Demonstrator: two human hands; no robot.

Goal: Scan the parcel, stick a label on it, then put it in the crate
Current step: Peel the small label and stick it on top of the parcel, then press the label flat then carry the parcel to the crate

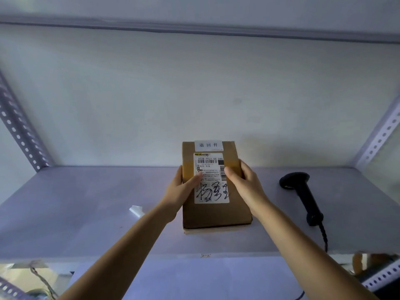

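A brown cardboard parcel [216, 211] sits at the middle of a grey metal shelf [86, 202], its near end on the shelf surface and its far end tipped up. Both hands clasp it at the sides: the left hand [181, 187] with its thumb laid across the printed shipping label [211, 178], the right hand [242, 180] with its thumb on the label's right edge. A small white label [208, 145] sits at the parcel's far end. A black handheld barcode scanner [300, 193] lies to the right, apart from the parcel. A scrap of white paper [136, 211] lies just left of the left forearm.
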